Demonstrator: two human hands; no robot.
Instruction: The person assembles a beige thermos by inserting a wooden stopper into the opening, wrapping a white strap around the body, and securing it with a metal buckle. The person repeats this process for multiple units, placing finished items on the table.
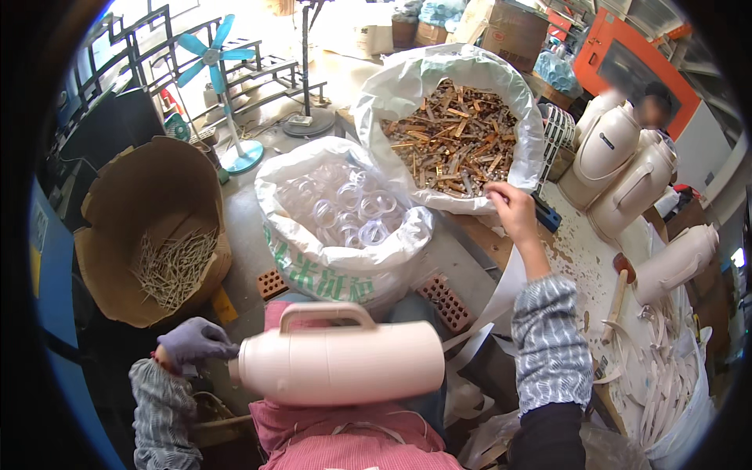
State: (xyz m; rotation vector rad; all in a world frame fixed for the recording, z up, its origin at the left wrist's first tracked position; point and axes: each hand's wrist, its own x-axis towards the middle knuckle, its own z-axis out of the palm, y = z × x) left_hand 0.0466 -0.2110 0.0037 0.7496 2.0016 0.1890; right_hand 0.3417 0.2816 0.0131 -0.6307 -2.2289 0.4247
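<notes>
A pale pink vacuum flask casing [345, 364] with a loop handle lies sideways across my lap, its neck to the left. My left hand [194, 343], in a purple-grey glove, has its fingers closed at the neck end. At the near rim of a white sack [526, 102], my bare right hand [513, 207] is raised with its fingers pinched together. Anything between them is too small to make out. Brown and coppery metal strips [458, 137] fill that sack. Nearer me, another white sack [313, 262] holds clear plastic rings [345, 204].
On the left stands a cut-open cardboard barrel [149, 184] with thin sticks inside. Several upright flasks [607, 153], a mallet [621, 294] and pale strips [658, 376] crowd the right-hand bench. A blue fan [215, 55] stands behind; perforated bricks [444, 301] lie by the sacks.
</notes>
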